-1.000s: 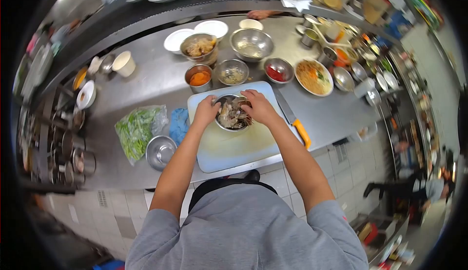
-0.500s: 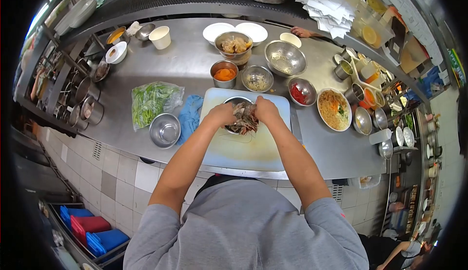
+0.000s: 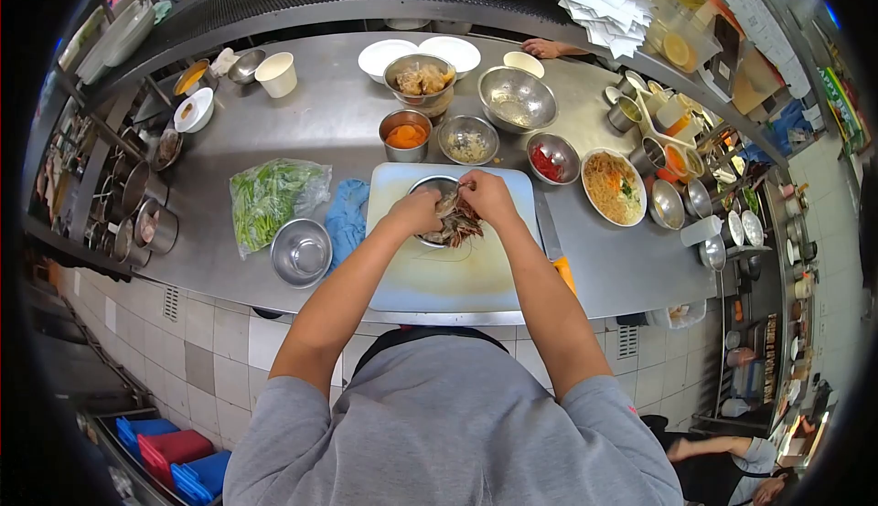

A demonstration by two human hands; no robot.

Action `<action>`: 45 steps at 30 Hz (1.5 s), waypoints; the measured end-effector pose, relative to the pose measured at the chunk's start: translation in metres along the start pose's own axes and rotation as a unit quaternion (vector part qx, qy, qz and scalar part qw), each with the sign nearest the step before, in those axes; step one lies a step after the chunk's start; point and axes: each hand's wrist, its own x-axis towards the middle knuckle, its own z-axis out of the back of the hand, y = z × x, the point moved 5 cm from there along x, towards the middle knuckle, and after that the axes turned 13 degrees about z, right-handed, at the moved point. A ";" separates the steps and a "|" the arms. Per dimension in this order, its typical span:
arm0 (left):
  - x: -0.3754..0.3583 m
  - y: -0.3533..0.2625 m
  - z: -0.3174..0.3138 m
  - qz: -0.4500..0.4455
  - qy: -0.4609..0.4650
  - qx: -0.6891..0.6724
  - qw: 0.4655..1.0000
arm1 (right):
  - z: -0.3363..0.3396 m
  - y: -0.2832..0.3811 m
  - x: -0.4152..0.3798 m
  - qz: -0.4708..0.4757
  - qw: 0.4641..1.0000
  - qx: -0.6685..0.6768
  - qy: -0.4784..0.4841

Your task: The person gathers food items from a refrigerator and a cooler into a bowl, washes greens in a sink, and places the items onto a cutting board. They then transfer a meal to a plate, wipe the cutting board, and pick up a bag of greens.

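A metal bowl (image 3: 422,185) stands on the white cutting board (image 3: 448,279), heaped with raw prawns (image 3: 460,228) whose long feelers trail over the rim. My left hand (image 3: 418,211) is closed over the left part of the heap, its fingertips mostly hidden among the prawns. On the other side my right hand (image 3: 487,197) pinches a prawn at the upper right of the bowl. A knife with an orange handle (image 3: 564,274) lies along the board's right edge. Left of the board are a blue cloth (image 3: 347,216) and a steel bowl (image 3: 301,253) with nothing in it.
A bag of greens (image 3: 274,200) lies to the left. Behind the board stand a pot of orange sauce (image 3: 405,136), chopped garlic (image 3: 468,147) and red chilli (image 3: 551,159) in bowls. A noodle plate (image 3: 614,188) is at right. Another person's hand (image 3: 543,48) rests at the far edge.
The view has shifted slightly, so the table appears further left. My right hand has lifted a little, with fingertips now showing in a pinch. My left hand stays at the bowl.
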 end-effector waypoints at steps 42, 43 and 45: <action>-0.088 0.094 -0.001 0.022 -0.060 -0.103 0.993 | 0.048 0.048 -0.060 0.043 0.992 -0.082 -0.080; -0.085 0.094 0.004 0.014 -0.084 -0.114 0.990 | 0.060 0.055 -0.065 0.041 0.993 -0.084 -0.078; -0.069 0.090 0.017 0.052 -0.073 -0.160 0.983 | 0.087 0.059 -0.076 0.009 0.992 -0.054 -0.111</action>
